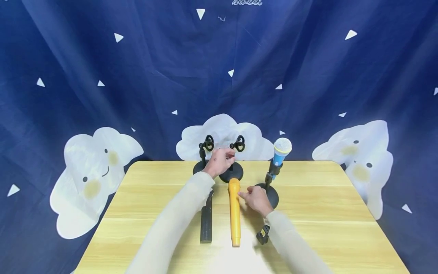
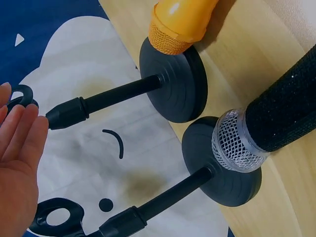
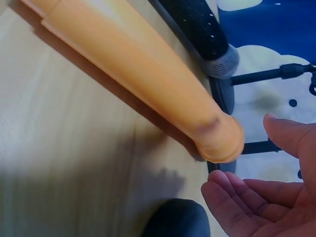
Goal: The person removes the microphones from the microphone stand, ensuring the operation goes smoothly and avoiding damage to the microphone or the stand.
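My left hand point(image 1: 220, 161) is at the upper part of the middle black microphone stand point(image 1: 236, 174). Seen from the left wrist, its straight fingers point(image 2: 25, 136) overlap that stand's clip. A yellow microphone point(image 1: 235, 213) lies on the table, its head toward the middle stand's base. Beside that head is my right hand point(image 1: 256, 198), and the right wrist view shows its thumb and loosely bent fingers point(image 3: 237, 197) spread with nothing between them. Left of the yellow microphone lies a black microphone point(image 1: 206, 224) with a silver mesh head point(image 2: 234, 140), partly hidden by my left sleeve in the head view.
Another black stand point(image 1: 202, 154) with an unfilled clip stands at the back left. On the right, a third stand point(image 1: 272, 198) holds a blue microphone point(image 1: 281, 149) upright, close by my right hand. A dark blue curtain point(image 1: 154, 76) with clouds hangs behind the wooden table point(image 1: 315, 190).
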The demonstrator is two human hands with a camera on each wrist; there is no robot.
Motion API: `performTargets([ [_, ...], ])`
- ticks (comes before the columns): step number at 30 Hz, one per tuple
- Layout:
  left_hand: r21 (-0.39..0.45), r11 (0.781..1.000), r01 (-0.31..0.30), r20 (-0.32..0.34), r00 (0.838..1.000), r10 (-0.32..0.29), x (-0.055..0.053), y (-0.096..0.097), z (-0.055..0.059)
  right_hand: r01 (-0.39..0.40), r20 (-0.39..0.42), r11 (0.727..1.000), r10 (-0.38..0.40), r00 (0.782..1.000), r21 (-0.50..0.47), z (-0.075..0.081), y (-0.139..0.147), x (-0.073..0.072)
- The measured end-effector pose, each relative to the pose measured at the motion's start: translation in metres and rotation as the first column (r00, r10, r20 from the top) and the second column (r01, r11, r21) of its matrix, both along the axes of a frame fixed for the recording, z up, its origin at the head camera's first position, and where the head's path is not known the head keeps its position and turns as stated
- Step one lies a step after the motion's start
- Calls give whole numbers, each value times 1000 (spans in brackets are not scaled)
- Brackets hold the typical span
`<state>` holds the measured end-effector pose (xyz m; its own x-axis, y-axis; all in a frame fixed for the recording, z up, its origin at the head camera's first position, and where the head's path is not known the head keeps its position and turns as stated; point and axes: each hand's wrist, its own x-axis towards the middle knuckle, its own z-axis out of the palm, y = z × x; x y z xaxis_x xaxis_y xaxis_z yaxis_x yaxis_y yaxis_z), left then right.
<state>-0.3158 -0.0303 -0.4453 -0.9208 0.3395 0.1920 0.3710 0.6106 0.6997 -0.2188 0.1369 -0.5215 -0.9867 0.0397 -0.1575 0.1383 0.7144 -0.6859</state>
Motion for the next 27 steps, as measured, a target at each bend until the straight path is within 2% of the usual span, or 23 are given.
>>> performTargets([
  [5,23,1000,10,22,1000,-10,5,-2,-1,-30,-44,999,31,999,12,7,4,1],
  [10,48,998,41,49,998,-43,12,-2,-4,-87,-97,996,87,992,5,15,8,7],
  [15,43,997,70,28,997,-71,18,-1,-5,-147,-124,989,144,982,-16,26,16,13],
  [18,34,996,81,12,997,-81,20,1,-3,-187,-137,981,180,974,-43,32,22,14],
  [24,62,990,129,32,991,-131,26,8,2,-244,-202,966,223,954,-82,45,34,13],
  [27,71,987,144,20,989,-146,28,11,4,-267,-227,959,240,944,-96,54,41,14],
])
